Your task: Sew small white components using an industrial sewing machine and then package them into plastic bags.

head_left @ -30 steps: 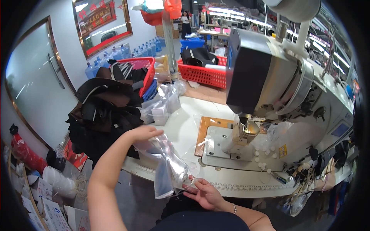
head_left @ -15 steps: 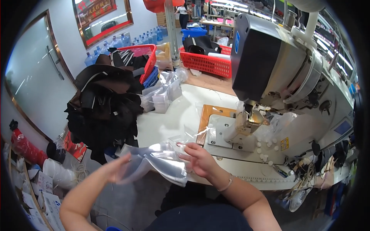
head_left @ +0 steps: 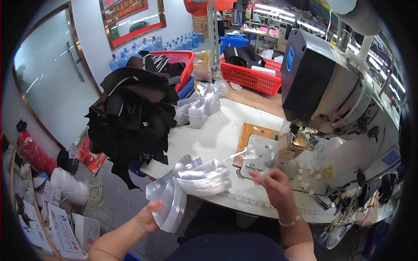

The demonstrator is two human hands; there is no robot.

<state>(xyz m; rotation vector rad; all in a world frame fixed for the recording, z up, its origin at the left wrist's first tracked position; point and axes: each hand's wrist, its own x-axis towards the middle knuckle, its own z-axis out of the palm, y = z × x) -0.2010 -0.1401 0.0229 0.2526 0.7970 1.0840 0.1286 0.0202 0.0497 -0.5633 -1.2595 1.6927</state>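
My left hand [head_left: 150, 216] is closed on one end of a stack of clear plastic sheets [head_left: 170, 204]. The curved, shiny sheets fan out in two lobes, and the far lobe reaches over the table's front edge. To the right, my right hand [head_left: 276, 187] is raised over the table edge, thumb and fingers drawn together at a thin clear plastic film [head_left: 262, 152]. That film spreads in front of the sewing machine's metal plate [head_left: 254, 167]; its outline is hard to make out. The sewing machine [head_left: 313, 82] stands just beyond my right hand.
Black cut pieces [head_left: 130, 117] are heaped at the table's left. Behind them lie more bundled clear sheets [head_left: 198, 111] and a red basket [head_left: 185, 65]. Another red basket [head_left: 250, 78] stands farther back. White discs [head_left: 300, 177] lie beside the machine, and a ruler [head_left: 257, 201] runs along the front edge.
My right hand has left the sheets and moved right, toward the machine. My left hand has come lower and nearer, with the stack now fanned and turned. The whole view has shifted slightly.
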